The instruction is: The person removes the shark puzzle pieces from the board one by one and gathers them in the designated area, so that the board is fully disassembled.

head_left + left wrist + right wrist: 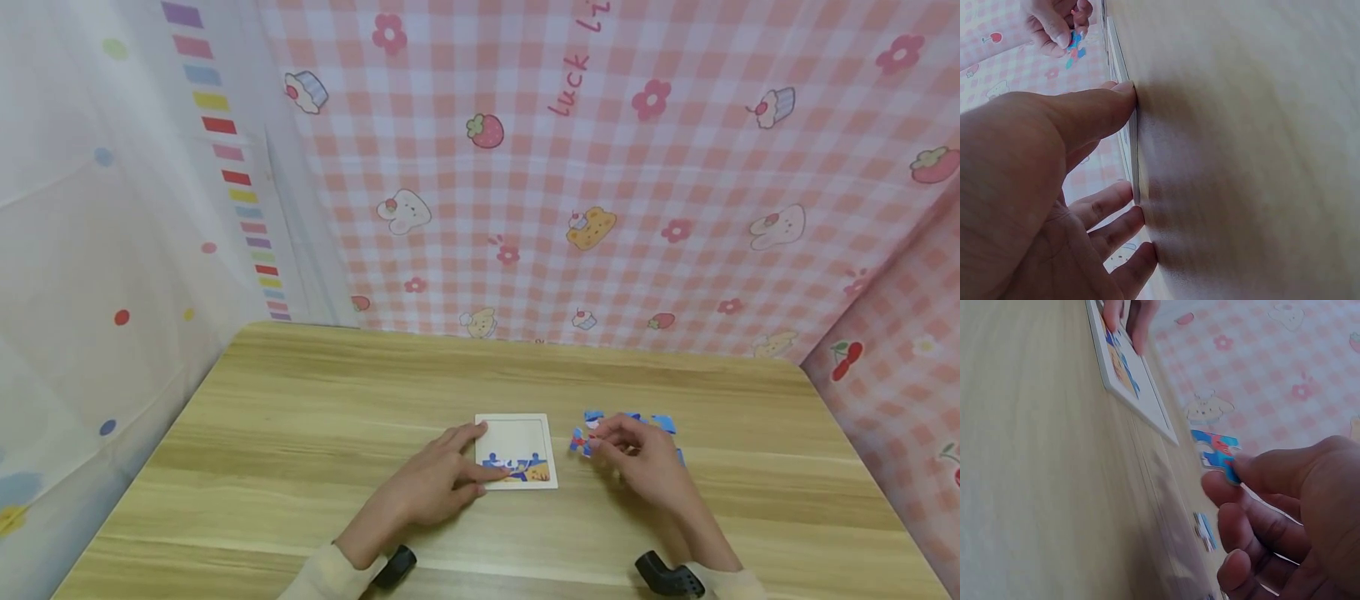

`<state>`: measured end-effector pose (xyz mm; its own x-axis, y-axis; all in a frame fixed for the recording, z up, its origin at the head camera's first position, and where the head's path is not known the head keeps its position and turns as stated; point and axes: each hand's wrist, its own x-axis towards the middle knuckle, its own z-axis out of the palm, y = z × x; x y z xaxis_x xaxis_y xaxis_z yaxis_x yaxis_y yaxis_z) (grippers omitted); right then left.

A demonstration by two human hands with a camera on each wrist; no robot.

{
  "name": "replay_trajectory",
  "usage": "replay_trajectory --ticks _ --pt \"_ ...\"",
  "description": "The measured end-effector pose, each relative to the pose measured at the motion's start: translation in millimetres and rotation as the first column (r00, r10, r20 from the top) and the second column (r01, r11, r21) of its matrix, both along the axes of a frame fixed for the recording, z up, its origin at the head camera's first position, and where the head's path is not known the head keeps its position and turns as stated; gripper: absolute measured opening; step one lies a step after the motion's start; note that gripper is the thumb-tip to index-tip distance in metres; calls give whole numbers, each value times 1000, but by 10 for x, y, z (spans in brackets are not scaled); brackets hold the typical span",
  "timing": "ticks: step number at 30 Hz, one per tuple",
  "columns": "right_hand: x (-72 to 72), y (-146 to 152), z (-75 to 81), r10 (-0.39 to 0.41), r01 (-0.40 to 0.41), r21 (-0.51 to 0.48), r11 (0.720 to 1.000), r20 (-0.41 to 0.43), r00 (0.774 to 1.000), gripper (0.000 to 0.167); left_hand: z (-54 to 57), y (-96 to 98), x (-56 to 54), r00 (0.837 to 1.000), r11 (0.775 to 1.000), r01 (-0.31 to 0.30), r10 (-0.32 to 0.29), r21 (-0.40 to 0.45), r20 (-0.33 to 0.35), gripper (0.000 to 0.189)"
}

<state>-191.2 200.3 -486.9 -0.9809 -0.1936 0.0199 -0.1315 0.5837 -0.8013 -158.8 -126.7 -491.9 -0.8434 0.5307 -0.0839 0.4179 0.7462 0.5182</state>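
Note:
A white square puzzle tray (517, 425) lies flat on the table, its near row filled with joined pieces (536, 473) in blue and yellow. My left hand (435, 479) rests at the tray's left side, one finger reaching over the joined pieces and the thumb against the near edge. Between thumb and forefinger, my right hand (645, 458) pinches a blue and red puzzle piece (1219, 450), raised above the table to the right of the tray. Below and behind that hand are loose puzzle pieces (663, 423), partly hidden by it.
The wood-grain table (337, 392) stretches out around the tray. A pink checked curtain (450, 183) hangs along the back edge, and a white dotted curtain (112, 250) hangs on the left. Black wrist cameras (396, 567) sit on both wrists.

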Motion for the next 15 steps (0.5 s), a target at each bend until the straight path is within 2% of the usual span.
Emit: replay_trajectory --ticks 15 --pt "-35 168 -9 43 -43 95 995 6 999 3 -15 -10 -2 1000 1000 11 -11 10 -15 37"
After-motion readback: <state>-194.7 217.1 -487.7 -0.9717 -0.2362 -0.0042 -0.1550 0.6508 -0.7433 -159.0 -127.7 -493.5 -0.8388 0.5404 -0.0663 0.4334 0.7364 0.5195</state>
